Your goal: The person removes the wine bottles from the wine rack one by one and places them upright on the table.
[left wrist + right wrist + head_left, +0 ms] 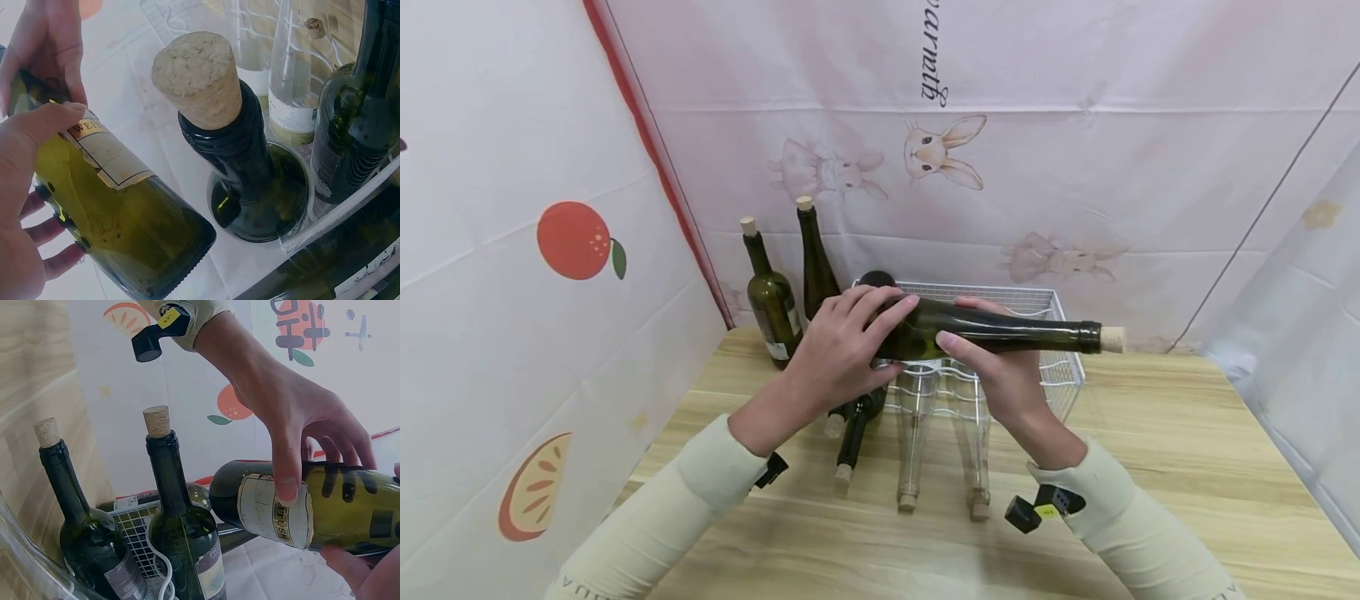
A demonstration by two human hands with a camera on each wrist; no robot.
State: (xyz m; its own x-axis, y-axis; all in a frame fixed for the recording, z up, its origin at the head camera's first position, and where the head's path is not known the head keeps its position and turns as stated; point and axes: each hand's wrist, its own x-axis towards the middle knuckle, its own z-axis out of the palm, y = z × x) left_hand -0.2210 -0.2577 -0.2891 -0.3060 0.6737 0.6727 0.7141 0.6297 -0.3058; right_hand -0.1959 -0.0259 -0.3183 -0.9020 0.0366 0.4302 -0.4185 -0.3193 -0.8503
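1. Far left: two corked bottles [771, 292] stand upright on the bench [1187, 450], close to the printed cloth [1052, 200]. Little room there for a sideways swing.
2. Left grip [842, 337]: clamped round the held bottle [992, 329] at its labelled base end.
3. Just right, lower: two dark bottles [852, 440], corked necks toward the person, jutting past the front edge of the wire rack [1067, 367].
4. Centre: held bottle nearly level, over the rack, neck to the right. Step in hand, my reading: turning it for racking. Next move probably calls for swinging the neck toward the person, then lowering.
5. Below it: two clear bottles [912, 450] side by side, necks overhanging the front; clearance needed.
6. Right grip [1011, 383]: clamped on the bottle's shoulder, thumb on the near side.
7. Right: cork [1113, 339] reaches beyond the rack's end; open wood there gives turning room.
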